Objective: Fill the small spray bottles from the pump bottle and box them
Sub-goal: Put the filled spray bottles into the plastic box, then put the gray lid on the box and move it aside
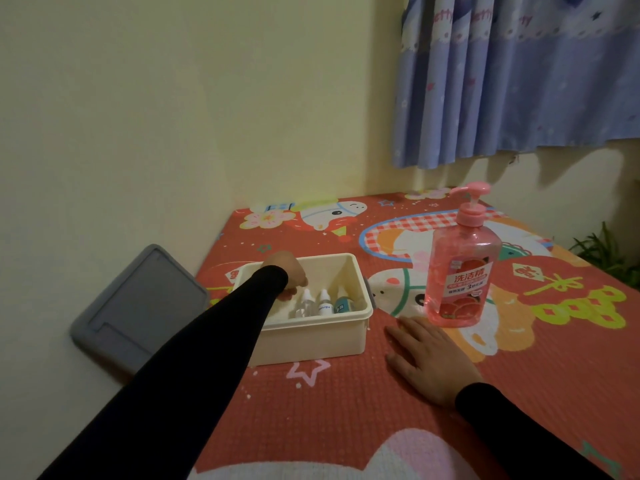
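A cream plastic box (pixel 311 336) stands on the red patterned mat. Inside it stand a clear spray bottle (pixel 304 304), a white-labelled bottle (pixel 325 303) and a teal-labelled bottle (pixel 343 302). My left hand (pixel 287 273) reaches down into the box's left part, fingers curled just left of the clear bottle; whether it holds anything is hidden. My right hand (pixel 429 358) lies flat on the mat, fingers spread, right of the box. A tall pink pump bottle (pixel 460 265) stands upright just beyond my right hand's fingertips.
A grey lid (pixel 138 310) leans against the yellow wall left of the mat. A blue curtain (pixel 512 77) hangs at the back right. Green plant leaves (pixel 602 251) show past the mat's right edge.
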`<state>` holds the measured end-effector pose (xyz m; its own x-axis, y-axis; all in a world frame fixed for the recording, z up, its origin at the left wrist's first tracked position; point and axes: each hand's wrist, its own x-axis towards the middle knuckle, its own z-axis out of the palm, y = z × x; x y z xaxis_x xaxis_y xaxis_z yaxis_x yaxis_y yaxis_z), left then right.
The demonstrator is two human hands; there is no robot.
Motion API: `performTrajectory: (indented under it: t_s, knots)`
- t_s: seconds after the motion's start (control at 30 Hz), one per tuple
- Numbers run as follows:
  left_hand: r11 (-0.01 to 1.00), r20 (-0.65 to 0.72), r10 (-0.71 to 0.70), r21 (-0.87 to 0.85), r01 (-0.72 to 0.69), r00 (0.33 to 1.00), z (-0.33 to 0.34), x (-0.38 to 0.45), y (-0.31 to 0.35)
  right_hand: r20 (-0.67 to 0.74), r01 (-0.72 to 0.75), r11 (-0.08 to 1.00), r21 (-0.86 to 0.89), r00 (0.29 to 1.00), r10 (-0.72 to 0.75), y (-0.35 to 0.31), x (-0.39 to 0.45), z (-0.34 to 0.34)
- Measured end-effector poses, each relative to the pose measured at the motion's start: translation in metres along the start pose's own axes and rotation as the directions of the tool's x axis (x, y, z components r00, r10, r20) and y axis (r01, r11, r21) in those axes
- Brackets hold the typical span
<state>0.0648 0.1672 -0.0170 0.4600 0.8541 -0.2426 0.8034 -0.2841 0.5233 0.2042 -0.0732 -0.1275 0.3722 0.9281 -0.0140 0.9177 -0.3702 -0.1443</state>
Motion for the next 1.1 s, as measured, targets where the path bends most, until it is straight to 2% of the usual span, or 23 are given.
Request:
performTrajectory:
  t_s: [0.17, 0.3, 0.37, 0.47, 0.6, 0.8, 0.97, 1.1]
  knots:
    - [0.986, -0.178, 0.143, -0.063, -0.156, 0.974, -0.028, -0.027, -0.007, 0.014, -0.008, 1.0, -0.017, 1.0, 0.008, 0.0, 0.001, 0.001]
    - [0.97, -0.399, 0.238, 0.046, -0.24, 0.886, -0.044, -0.054, -0.024, 0.014, -0.009, 1.0, -0.025, 1.0, 0.009, 0.001, 0.002, 0.002]
    - [0.967, -0.493, 0.235, 0.027, -0.255, 0.837, -0.047, -0.066, -0.037, 0.011, -0.009, 1.0, -0.024, 1.0, 0.009, 0.001, 0.002, 0.002]
    - [0.963, -0.59, 0.15, -0.094, -0.252, 0.794, -0.049, -0.078, -0.061, -0.015, 0.001, 1.0, -0.023, 1.0, -0.001, 0.001, 0.001, 0.003]
    - [0.945, -0.632, 0.052, -0.22, -0.243, 0.773, -0.048, -0.096, -0.098, -0.034, 0.015, 0.999, -0.035, 0.999, -0.016, 0.0, -0.001, 0.003]
    - [0.955, -0.681, -0.138, -0.284, -0.086, 0.719, -0.04, -0.127, -0.145, -0.026, 0.02, 0.999, -0.044, 0.999, -0.021, -0.001, -0.001, 0.002]
    - [0.918, -0.661, -0.319, -0.393, 0.049, 0.68, -0.02, -0.152, -0.176, -0.014, 0.02, 0.998, -0.053, 1.0, -0.021, -0.001, 0.0, 0.001]
    - [0.873, -0.6, -0.408, -0.476, 0.102, 0.688, -0.012, -0.157, -0.199, -0.01, 0.029, 0.998, -0.057, 1.0, -0.029, 0.0, 0.0, 0.002]
